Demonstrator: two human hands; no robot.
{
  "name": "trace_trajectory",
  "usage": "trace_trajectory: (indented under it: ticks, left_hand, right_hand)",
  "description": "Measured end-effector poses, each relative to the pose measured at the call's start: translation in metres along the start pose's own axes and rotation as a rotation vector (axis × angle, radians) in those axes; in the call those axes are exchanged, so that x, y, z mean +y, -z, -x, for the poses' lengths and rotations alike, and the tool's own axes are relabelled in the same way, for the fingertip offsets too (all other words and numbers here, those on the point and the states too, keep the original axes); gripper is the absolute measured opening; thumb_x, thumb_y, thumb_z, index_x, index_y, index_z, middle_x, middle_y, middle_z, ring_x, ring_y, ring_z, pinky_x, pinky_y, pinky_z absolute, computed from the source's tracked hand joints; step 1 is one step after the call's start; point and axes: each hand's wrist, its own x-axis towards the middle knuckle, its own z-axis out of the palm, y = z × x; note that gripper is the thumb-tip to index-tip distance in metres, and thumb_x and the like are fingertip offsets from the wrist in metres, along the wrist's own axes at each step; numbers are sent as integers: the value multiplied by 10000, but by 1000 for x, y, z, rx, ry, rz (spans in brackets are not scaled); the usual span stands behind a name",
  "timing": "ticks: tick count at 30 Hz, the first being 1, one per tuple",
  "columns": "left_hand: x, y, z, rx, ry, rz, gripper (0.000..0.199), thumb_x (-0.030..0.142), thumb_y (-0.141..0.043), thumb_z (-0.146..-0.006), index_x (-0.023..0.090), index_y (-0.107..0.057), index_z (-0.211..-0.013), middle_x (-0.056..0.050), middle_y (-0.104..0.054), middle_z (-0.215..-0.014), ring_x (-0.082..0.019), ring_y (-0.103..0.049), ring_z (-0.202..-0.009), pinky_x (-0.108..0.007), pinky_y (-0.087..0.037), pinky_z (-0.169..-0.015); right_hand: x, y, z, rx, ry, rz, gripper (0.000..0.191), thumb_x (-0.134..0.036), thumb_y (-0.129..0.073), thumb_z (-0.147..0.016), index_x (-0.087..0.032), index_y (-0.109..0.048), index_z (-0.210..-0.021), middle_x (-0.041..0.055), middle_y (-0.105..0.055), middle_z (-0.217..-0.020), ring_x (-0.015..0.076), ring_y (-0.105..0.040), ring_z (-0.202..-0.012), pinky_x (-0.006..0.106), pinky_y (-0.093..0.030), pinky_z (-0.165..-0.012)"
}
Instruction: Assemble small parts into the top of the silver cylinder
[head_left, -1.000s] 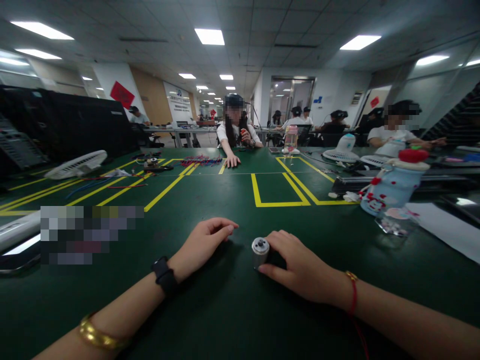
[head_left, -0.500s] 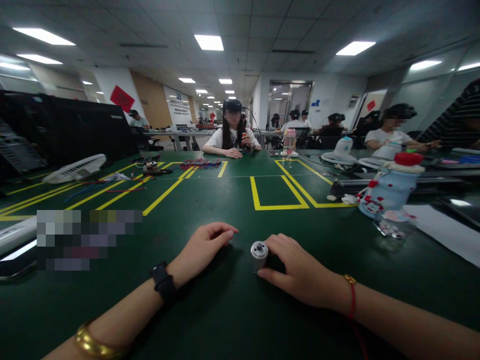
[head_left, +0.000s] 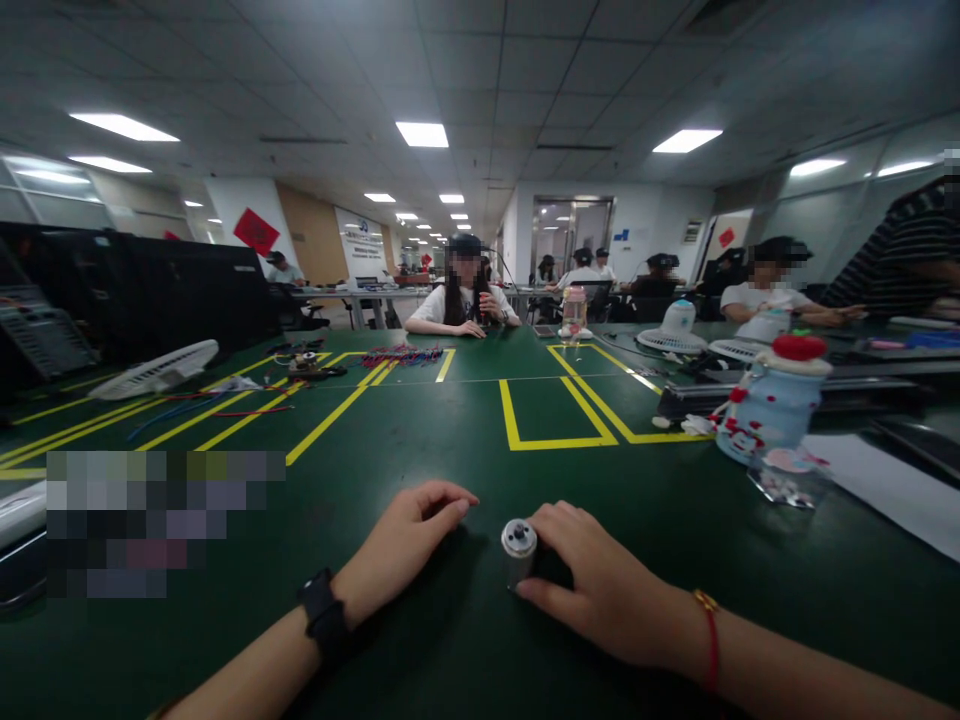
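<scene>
My right hand [head_left: 600,575] is closed around the side of a small silver cylindrical motor [head_left: 519,552], thumb at the near side and fingers behind. The motor stands upright on the green table [head_left: 405,640], its round end with a short central shaft facing up. To its left, my left hand [head_left: 416,535] rests on the table, apart from the motor. Its fingers are loosely curled, with the thumb tip close to the index fingertip and nothing visible between them. The undersides of its other fingers are hidden.
Yellow tape [head_left: 559,443] marks the table ahead. A blue bottle [head_left: 776,405] and a clear packet [head_left: 784,485] stand at right. Red and blue wires [head_left: 401,356] lie farther back, a white fan part [head_left: 157,370] at left. Across the table sits a person [head_left: 465,300].
The camera has tilted up, so the table and both hands appear lower in the picture. Both hands keep nearly the same pose, and the motor remains in my right hand.
</scene>
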Motion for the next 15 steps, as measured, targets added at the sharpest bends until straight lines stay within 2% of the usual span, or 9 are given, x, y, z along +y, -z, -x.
trace_trajectory:
  ticks: [9,15]
  left_hand:
    - [2,0,1,0,-35,2,278,369,-498,-869,190,-683,-977,-49,-692,-966,-218,-620,-907,-332,-448,-825]
    - [2,1,1,-9,-43,-18,282,369,-486,-877,189,-678,-978,-48,-690,-949,-216,-620,-887,-326,-450,-804]
  right_hand:
    - [-2,1,0,1,-5,-38,238,-303,-652,-807,-222,-552,-1008,27,-575,-999,212,-486,-884,356,-380,-792]
    - [-3,2,1,5,-7,-55,248,-289,-651,-806,-227,-551,-1025,21,-572,-1011,209,-487,-891,353,-379,-794]
